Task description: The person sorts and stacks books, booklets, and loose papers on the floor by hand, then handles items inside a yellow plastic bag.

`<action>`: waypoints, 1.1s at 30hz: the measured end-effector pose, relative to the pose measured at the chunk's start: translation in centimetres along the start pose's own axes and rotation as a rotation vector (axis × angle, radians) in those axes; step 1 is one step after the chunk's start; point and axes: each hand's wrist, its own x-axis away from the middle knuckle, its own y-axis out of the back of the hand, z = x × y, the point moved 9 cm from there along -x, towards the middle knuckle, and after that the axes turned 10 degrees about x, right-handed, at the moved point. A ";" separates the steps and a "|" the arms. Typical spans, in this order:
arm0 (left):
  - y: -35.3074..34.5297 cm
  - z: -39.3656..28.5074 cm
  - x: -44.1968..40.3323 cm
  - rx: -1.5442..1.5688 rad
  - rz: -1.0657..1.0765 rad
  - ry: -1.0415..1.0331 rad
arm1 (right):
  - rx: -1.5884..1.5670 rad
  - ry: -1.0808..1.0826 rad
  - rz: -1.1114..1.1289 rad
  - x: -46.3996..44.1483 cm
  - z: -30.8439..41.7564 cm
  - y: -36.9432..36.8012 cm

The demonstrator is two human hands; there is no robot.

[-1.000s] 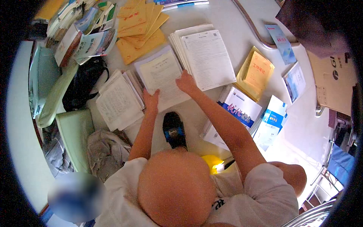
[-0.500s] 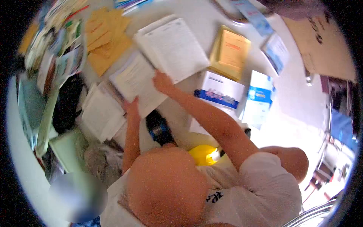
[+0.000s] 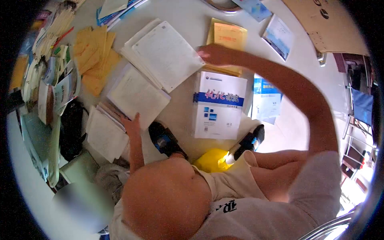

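My right hand (image 3: 216, 55) reaches far forward, its fingers closed at the right corner of an upper stack of printed papers (image 3: 164, 56). My left hand (image 3: 133, 126) rests low on the left with thumb and fingers apart. Its fingertips touch the edge of a lower-left pile of papers (image 3: 106, 134). Between the hands lies a middle paper stack (image 3: 138, 96), partly overlapped by the upper one. Just below my right hand are brown envelopes (image 3: 230, 36), and nearer me a white workbook with a blue band (image 3: 220, 108).
Brown envelopes (image 3: 94, 56) and a long row of books and papers (image 3: 52, 76) line the left. A black bag (image 3: 72, 130) sits by them. Blue-white booklets (image 3: 266, 98) lie right, near a cardboard box (image 3: 334, 28). My shoes (image 3: 164, 140) flank a yellow bag (image 3: 212, 160).
My right hand has moved up and right, from the middle paper stack to the upper stack's right corner. My left hand has shifted slightly down. The camera view has turned a little.
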 end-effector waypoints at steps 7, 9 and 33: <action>-0.2 -19.9 8.1 0.021 0.419 -0.400 | 0.081 -0.297 0.290 17.1 -10.5 2.6; -1.4 -25.5 8.4 -0.002 0.595 -0.456 | 0.012 -0.312 0.272 17.3 -10.1 1.8; -24.2 -16.9 21.2 -0.654 0.703 -0.614 | -0.098 -0.300 0.470 13.1 -7.4 -1.6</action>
